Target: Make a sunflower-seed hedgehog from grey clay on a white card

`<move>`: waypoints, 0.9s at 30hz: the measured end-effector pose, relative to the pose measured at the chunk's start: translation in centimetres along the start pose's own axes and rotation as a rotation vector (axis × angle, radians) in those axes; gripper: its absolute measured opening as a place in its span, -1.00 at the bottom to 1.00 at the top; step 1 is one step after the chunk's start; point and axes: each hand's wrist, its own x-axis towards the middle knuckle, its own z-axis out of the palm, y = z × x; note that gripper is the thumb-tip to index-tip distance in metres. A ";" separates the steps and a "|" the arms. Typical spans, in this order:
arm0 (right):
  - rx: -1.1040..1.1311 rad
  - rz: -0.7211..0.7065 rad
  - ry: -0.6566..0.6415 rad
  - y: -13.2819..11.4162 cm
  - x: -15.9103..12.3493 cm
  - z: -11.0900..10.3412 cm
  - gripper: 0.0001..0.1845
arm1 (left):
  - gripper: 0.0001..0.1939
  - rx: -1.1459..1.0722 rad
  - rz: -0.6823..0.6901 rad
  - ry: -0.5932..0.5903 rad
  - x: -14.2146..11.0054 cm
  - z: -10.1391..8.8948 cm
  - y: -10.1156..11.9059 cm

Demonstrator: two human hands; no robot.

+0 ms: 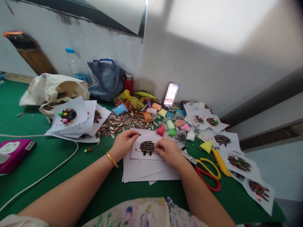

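My left hand (124, 143) pinches a small, dark, slender sunflower seed (139, 135) above the top left of a white paper card (136, 154). On the card is a hedgehog figure (147, 146) made of sunflower seeds, with dark feet and a small red dot by its snout. My right hand (169, 151) has thumb and fingers pressed together at the figure's right end; what they hold, if anything, is hidden. More white sheets (134, 173) lie under the card. Beyond my left hand spreads a heap of loose sunflower seeds (115, 124).
Scissors (203, 170) and a yellow utility knife (220, 162) lie right of my right arm. Colored clay packets (170, 124) sit behind the card. Finished seed pictures (239, 164) line the right; another stack (78, 126) is left. A white cable (59, 165) crosses near my left forearm.
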 end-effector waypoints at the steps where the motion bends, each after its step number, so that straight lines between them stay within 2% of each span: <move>1: 0.005 -0.011 0.011 0.0 0.0 0.1 -0.93 | -0.76 0.003 0.002 -0.001 0.0 0.0 0.0; 8: 0.018 -0.069 0.028 0.3 0.1 0.3 -0.86 | -0.76 0.004 0.005 -0.009 -0.1 0.0 0.0; 20: 0.034 -0.063 0.043 0.3 0.2 0.6 -0.90 | -0.75 0.058 0.022 -0.015 -0.2 0.2 -0.5; 24: 0.045 -0.068 0.073 0.4 0.1 0.2 -0.94 | -0.73 0.184 0.066 0.013 0.0 -0.3 -0.5; 27: 0.027 -0.056 0.116 0.3 0.1 -0.1 -0.89 | -0.74 0.372 0.173 0.043 0.4 -1.0 -0.5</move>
